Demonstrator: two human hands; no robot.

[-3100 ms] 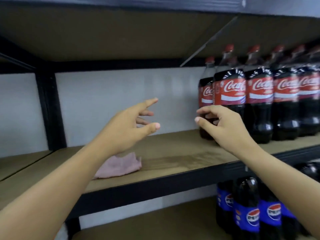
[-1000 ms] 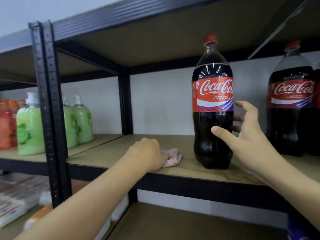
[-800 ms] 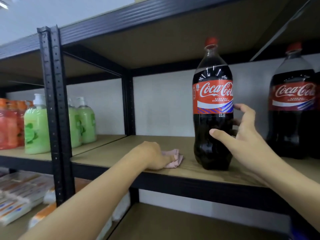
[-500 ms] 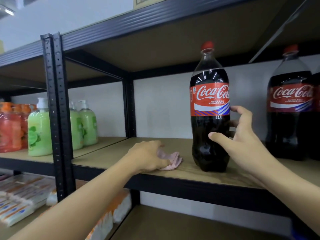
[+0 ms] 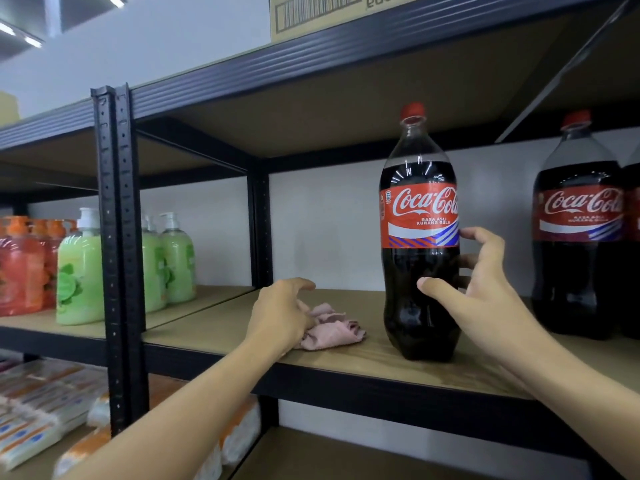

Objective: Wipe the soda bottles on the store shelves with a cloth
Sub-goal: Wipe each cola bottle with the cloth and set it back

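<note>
Glossy plastic cola bottle (image 5: 420,258) standing upright on wood-grain shelf (image 5: 363,358). Right hand (image 5: 485,299) half-open, fingers curling round its waist. Left hand (image 5: 282,315) closing on crumpled pink cloth (image 5: 330,329) beside it.

**1 head camera, close on the shelf**

Only 1 view: a wide-angle camera on the person's head, facing forward and slightly upward at the wooden shelf (image 5: 363,362). It sits near, within arm's reach, roughly level with the shelf board, so the underside of the upper shelf (image 5: 346,95) shows. Both forearms enter from the bottom edge.
</note>
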